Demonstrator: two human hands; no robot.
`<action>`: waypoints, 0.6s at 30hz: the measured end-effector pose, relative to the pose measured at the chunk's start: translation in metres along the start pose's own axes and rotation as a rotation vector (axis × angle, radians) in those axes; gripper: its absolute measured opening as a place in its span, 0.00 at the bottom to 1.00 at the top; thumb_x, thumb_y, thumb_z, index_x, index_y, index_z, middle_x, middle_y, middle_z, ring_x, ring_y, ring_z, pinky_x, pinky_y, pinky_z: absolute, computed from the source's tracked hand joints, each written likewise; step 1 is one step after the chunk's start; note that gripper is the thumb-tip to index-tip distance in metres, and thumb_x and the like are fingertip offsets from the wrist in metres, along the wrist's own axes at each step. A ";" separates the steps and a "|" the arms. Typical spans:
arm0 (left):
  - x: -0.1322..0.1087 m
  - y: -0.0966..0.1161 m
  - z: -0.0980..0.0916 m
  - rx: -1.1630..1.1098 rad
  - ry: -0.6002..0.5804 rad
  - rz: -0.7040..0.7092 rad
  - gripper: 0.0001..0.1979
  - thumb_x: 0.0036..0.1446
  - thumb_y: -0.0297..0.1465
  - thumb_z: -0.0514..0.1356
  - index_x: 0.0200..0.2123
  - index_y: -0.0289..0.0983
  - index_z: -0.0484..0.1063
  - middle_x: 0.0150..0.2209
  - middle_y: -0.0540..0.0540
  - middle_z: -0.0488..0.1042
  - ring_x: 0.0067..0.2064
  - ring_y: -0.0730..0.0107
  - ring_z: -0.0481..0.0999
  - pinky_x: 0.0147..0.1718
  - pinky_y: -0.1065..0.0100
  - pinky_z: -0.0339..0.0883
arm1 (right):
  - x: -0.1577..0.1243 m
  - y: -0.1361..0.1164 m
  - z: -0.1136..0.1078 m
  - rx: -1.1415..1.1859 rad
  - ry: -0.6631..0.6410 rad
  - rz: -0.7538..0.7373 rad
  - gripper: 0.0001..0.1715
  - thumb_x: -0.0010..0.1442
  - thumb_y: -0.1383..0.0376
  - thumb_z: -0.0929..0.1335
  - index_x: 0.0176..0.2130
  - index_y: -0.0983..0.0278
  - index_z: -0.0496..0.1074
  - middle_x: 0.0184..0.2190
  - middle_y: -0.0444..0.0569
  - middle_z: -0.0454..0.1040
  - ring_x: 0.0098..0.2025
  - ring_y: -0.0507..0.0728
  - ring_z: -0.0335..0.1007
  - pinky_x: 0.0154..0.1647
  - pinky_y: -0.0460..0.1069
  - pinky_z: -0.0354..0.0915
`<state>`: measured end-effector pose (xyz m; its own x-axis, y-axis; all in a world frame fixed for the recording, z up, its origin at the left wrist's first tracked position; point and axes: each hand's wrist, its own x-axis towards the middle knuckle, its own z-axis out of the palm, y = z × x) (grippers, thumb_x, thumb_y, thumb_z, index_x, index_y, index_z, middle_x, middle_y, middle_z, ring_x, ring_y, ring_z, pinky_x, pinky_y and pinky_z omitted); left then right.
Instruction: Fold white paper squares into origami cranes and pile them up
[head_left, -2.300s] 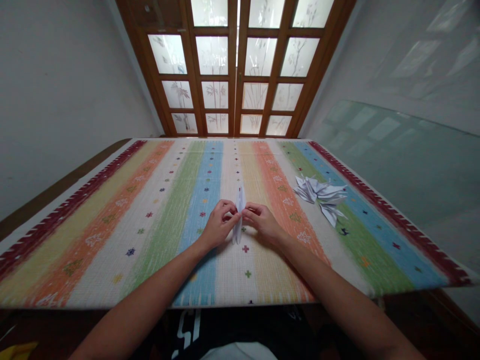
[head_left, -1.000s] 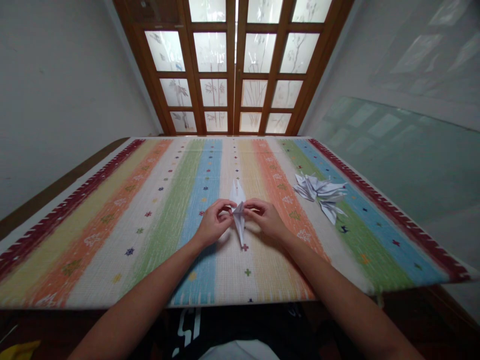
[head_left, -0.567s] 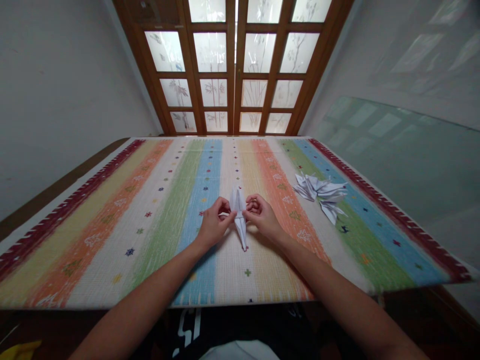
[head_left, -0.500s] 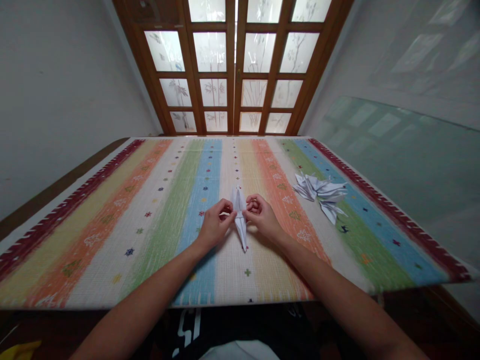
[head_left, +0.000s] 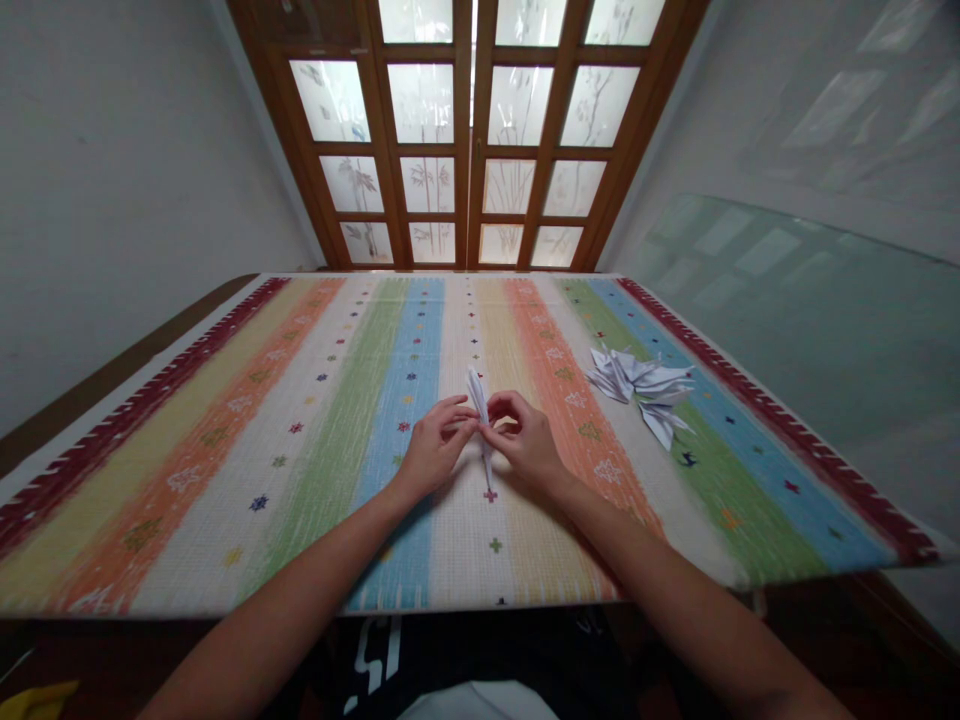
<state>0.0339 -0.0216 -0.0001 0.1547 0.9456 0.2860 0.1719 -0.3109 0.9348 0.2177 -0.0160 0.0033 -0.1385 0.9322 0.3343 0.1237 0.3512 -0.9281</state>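
Observation:
A narrow folded white paper (head_left: 477, 393) stands between my hands over the middle of the striped cloth, one pointed end away from me and a thin tip toward me. My left hand (head_left: 437, 440) pinches its left side between thumb and fingers. From the right, my right hand (head_left: 525, 437) grips the same paper, its thumb close to the left thumb. The fingertips hide the paper's middle. Off to the right lies a pile of folded white paper pieces (head_left: 634, 380) with pointed ends, touched by neither hand.
A striped, patterned cloth (head_left: 315, 400) covers the table. Beyond its far edge are wooden doors (head_left: 471, 200) with frosted panes. A pale glass-like panel (head_left: 810, 300) leans by the right wall. Something yellow (head_left: 41, 700) shows at the bottom left.
My hands have come closer together, thumbs nearly meeting. The paper between them looks narrower now, its two sides pressed together, and its near tip shows less.

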 end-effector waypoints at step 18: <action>0.003 -0.004 -0.001 -0.374 0.016 -0.246 0.29 0.58 0.34 0.67 0.59 0.43 0.61 0.30 0.54 0.77 0.30 0.70 0.80 0.35 0.67 0.76 | 0.001 0.012 -0.014 -0.321 -0.137 -0.372 0.11 0.62 0.67 0.75 0.45 0.56 0.81 0.47 0.52 0.68 0.51 0.62 0.72 0.57 0.61 0.73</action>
<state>0.0324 -0.0175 -0.0028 0.1376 0.9894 0.0465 -0.1624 -0.0238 0.9864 0.2329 -0.0093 -0.0053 -0.3553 0.7265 0.5882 0.3342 0.6864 -0.6459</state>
